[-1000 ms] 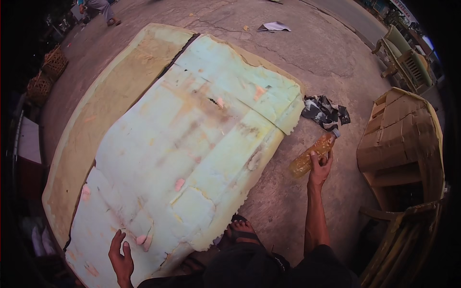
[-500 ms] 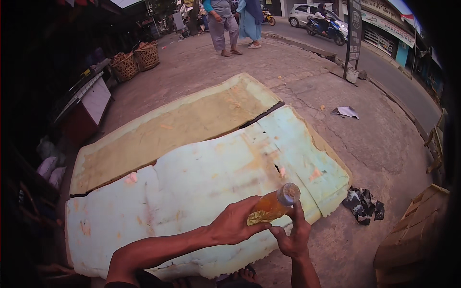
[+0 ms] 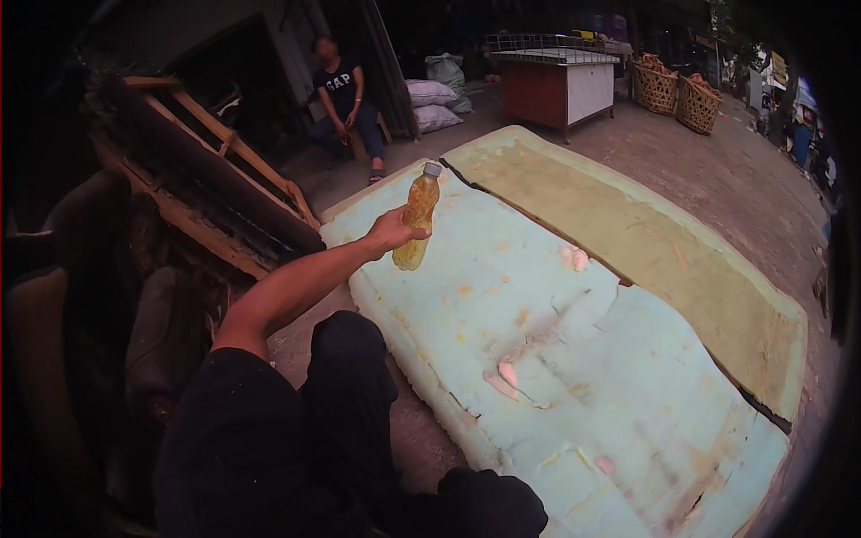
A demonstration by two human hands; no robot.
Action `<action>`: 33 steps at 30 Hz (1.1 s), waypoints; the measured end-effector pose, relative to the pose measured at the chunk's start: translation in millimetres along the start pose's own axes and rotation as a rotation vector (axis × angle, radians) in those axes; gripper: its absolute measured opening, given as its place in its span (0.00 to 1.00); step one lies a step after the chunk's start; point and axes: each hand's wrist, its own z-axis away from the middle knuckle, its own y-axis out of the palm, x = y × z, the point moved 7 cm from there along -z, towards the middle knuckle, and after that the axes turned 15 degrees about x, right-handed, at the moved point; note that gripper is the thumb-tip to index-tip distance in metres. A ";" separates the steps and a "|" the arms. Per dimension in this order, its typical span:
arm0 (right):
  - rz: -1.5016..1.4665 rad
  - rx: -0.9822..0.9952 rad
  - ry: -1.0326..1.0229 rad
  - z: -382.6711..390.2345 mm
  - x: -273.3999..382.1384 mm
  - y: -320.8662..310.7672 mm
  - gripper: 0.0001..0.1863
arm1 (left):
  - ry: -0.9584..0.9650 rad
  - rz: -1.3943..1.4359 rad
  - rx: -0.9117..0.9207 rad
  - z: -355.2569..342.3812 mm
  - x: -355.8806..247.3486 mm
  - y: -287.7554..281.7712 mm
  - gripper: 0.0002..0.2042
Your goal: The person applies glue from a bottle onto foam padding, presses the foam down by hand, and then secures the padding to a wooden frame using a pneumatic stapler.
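Observation:
My left hand point(image 3: 395, 231) is closed round the middle of a clear plastic bottle point(image 3: 421, 202) with yellow-amber contents and a grey cap. The bottle is upright, tilted a little to the right, held out at arm's length over the far left corner of a pale blue-green foam slab point(image 3: 475, 287). Stains, cracks and small pink patches mark that slab. Along its far right side lies a yellowish foam slab point(image 3: 646, 224), a dark gap between them. My right hand is out of view.
On the left lie a wooden frame point(image 3: 224, 134) and dark worn seat parts point(image 3: 161, 332). A person point(image 3: 345, 99) sits in a doorway beside stacked white sacks point(image 3: 430, 94). Farther back stand a red-and-white counter point(image 3: 556, 90) and woven baskets point(image 3: 659, 85).
My view has swung left. The bottle was at both hands, close to me; now the left hand alone holds it farther out, and the right hand has gone from view.

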 end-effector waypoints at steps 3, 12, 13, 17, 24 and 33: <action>-0.120 0.254 -0.232 20.0 104.3 63.0 0.37 | -0.146 0.061 -0.280 16.2 112.0 -102.4 0.30; -0.238 0.790 -0.508 73.7 277.3 182.8 0.36 | -0.375 0.284 -0.578 126.1 242.6 -276.7 0.26; -0.228 0.810 -0.507 74.1 284.5 189.3 0.36 | -0.405 0.252 -0.575 117.2 242.1 -260.8 0.26; -0.235 0.933 -0.523 93.8 315.0 217.4 0.35 | -0.423 0.243 -0.637 120.4 252.7 -295.9 0.24; -0.177 1.048 -0.425 111.4 339.8 236.0 0.35 | -0.264 0.038 -0.969 20.7 194.2 -385.5 0.30; -0.124 1.064 -0.056 128.4 316.0 226.3 0.34 | -0.373 0.283 -0.586 -98.1 349.4 -326.4 0.27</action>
